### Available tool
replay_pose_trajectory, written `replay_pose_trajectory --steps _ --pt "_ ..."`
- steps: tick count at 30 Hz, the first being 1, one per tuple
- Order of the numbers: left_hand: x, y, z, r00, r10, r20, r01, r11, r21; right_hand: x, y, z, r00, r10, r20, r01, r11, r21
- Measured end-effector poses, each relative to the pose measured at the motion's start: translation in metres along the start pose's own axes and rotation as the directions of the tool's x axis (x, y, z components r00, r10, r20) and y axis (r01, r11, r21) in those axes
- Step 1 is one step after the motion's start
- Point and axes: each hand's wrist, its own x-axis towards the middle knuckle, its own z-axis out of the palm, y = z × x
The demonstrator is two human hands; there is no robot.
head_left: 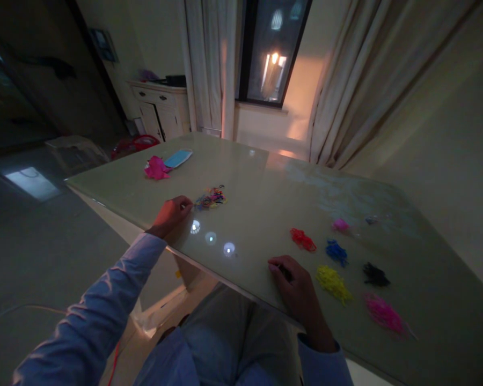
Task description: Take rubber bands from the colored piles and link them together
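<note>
My left hand [174, 214] is at the near left edge of the table, its fingers pinched beside a mixed pile of coloured bands [211, 198]. What it holds, if anything, is too small to make out. Over the near edge, my right hand [294, 287] has thumb and index finger drawn together, and nothing can be made out between them. To its right lie separate piles: red bands [302, 239], blue bands [336, 252], yellow bands [334, 284], black bands [375, 274] and pink bands [385, 313].
On the glossy table [257, 203] lie a pink crumpled item [156, 168] and a blue packet [178, 158] at the far left. A small pink bundle [340, 224] and a clear bag [372, 220] are at the right. A cabinet [165, 110] stands behind.
</note>
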Motion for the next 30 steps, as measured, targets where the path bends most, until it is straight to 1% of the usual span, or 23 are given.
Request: replay_pose_trajectory --steps 3,9,11,13,15,16,18,20,22,26,28,30 --pt "-0.001 0.002 -0.001 1.000 -0.001 -0.013 0.000 1.000 -0.024 0.000 0.000 0.000 1.000 -0.010 0.000 0.010 1.000 -0.008" --pt "-0.001 0.002 0.000 0.999 0.048 0.002 -0.048 0.999 -0.008 0.000 0.001 0.001 1.000 -0.024 -0.016 0.023 1.000 -0.014" --pt "-0.002 0.004 -0.001 0.999 0.040 -0.021 -0.040 0.999 -0.021 -0.001 0.001 0.001 1.000 -0.025 -0.015 0.025 1.000 -0.011" --pt "-0.004 0.010 -0.003 0.998 0.003 -0.064 -0.008 0.997 -0.077 -0.001 0.001 0.001 1.000 -0.021 -0.009 0.021 1.000 -0.009" --pt "-0.009 0.020 -0.004 0.994 -0.066 -0.087 0.046 0.976 -0.213 -0.001 0.001 0.001 1.000 -0.016 -0.007 0.016 1.000 -0.008" --pt "-0.012 0.026 -0.005 0.991 -0.106 -0.079 0.077 0.949 -0.307 -0.001 0.001 0.001 1.000 -0.014 -0.007 0.014 1.000 -0.007" --pt "-0.021 0.040 -0.004 0.986 -0.165 -0.028 0.129 0.853 -0.506 -0.002 0.000 0.001 1.000 -0.011 -0.010 0.011 1.000 -0.008" --pt "-0.031 0.055 -0.001 0.984 -0.177 0.033 0.153 0.726 -0.670 -0.002 -0.001 0.001 1.000 -0.012 -0.007 0.011 1.000 -0.013" --pt "-0.042 0.071 0.004 0.983 -0.161 0.091 0.171 0.607 -0.776 -0.002 -0.001 0.001 1.000 -0.015 -0.004 0.015 1.000 -0.016" --pt "-0.060 0.104 0.016 0.971 -0.106 0.214 0.238 0.456 -0.858 -0.001 -0.003 0.001 1.000 -0.023 -0.010 0.023 1.000 -0.014" --pt "-0.067 0.121 0.022 0.962 -0.075 0.263 0.270 0.396 -0.878 -0.001 -0.004 0.002 1.000 -0.024 -0.015 0.024 1.000 -0.006" --pt "-0.072 0.139 0.028 0.950 -0.032 0.311 0.301 0.356 -0.885 -0.001 -0.005 0.002 1.000 -0.019 -0.021 0.019 1.000 0.005"
